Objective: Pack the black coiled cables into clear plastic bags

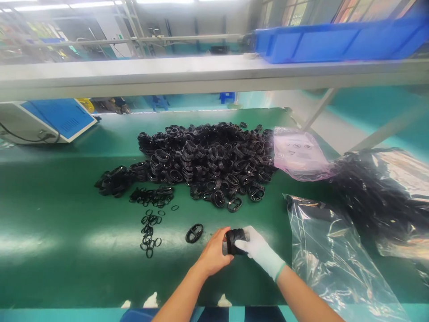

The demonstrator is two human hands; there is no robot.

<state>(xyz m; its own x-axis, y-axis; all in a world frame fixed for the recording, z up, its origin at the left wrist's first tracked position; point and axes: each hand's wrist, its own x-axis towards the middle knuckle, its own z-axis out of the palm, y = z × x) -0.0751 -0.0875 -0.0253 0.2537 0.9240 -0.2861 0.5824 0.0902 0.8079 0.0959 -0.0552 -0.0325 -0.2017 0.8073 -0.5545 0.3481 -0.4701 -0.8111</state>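
A stack of coiled black cables (236,242) lies on its side between my hands, low over the green table. My bare left hand (214,252) grips its left end, thumb below and fingers above. My right hand (256,245), in a white glove, is closed round the right end with the thumb across the front. Left of my left hand lies a single coiled cable (194,233), apart from the rest. Small black rings (147,230) are scattered farther left. Beyond my hands rises a large pile of coiled black cables (214,156).
On the right lie a clear plastic bag (331,255), a pinkish bag with printed paper (298,152) and a bagged heap of black cables (372,192). A blue-and-white machine (60,118) stands at the back left. Above the table runs a shelf (150,74) bearing a blue bin (335,42).
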